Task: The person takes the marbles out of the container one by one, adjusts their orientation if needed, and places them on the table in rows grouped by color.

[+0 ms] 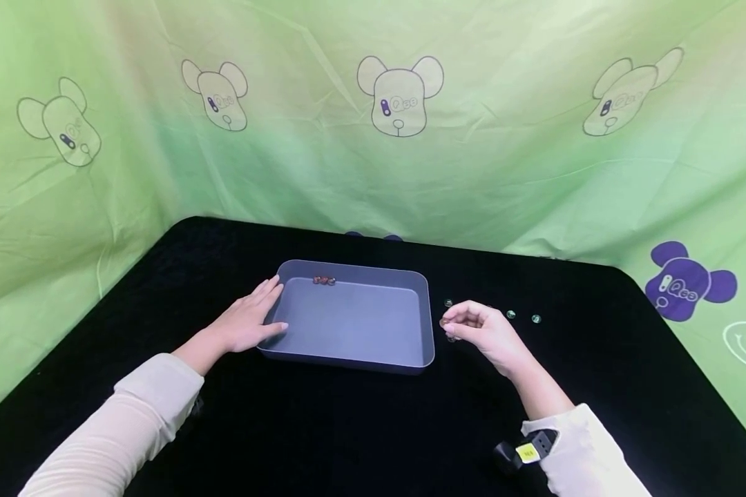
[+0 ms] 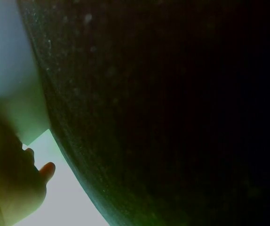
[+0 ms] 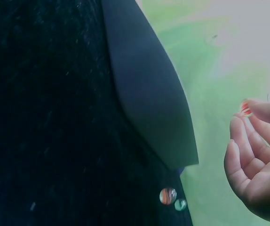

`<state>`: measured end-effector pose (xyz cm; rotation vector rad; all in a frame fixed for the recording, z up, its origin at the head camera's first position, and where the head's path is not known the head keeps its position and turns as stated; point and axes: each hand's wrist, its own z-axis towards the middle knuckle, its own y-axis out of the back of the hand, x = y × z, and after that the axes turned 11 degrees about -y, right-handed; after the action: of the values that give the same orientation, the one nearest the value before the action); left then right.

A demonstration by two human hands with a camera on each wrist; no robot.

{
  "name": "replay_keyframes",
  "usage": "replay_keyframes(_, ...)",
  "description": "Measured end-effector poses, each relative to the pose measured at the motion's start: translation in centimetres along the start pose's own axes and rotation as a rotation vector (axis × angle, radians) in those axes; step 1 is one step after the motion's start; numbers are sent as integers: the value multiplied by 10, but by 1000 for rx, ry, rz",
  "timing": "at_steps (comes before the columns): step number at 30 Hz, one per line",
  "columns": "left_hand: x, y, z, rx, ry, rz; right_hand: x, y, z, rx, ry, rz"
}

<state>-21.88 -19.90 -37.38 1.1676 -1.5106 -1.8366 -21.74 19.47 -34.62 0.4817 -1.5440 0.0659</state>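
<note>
A grey rectangular baking pan (image 1: 354, 314) lies on the black cloth. Reddish-brown marbles (image 1: 324, 281) sit in a short row along its far wall, left of the middle. My left hand (image 1: 246, 323) rests on the pan's left rim, fingers straight and thumb over the inside. Just outside the right rim, my right hand (image 1: 481, 333) pinches a clear marble with orange-red stripes (image 3: 245, 108) between thumb and fingertips. Near that hand a greenish marble (image 1: 449, 303) lies on the cloth; another marble (image 1: 452, 338) is partly hidden below the fingers.
Two more greenish marbles (image 1: 511, 314) lie on the cloth right of my right hand. In the right wrist view an orange-streaked marble (image 3: 168, 196) is beside a green one (image 3: 180, 204). A green printed curtain (image 1: 323, 172) hangs behind the black-covered table (image 1: 348, 435).
</note>
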Motion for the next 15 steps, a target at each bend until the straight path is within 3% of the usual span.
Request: replay_keyframes(15,0,0,0,9,9,6,-16,21,-15,-80,-24,-49)
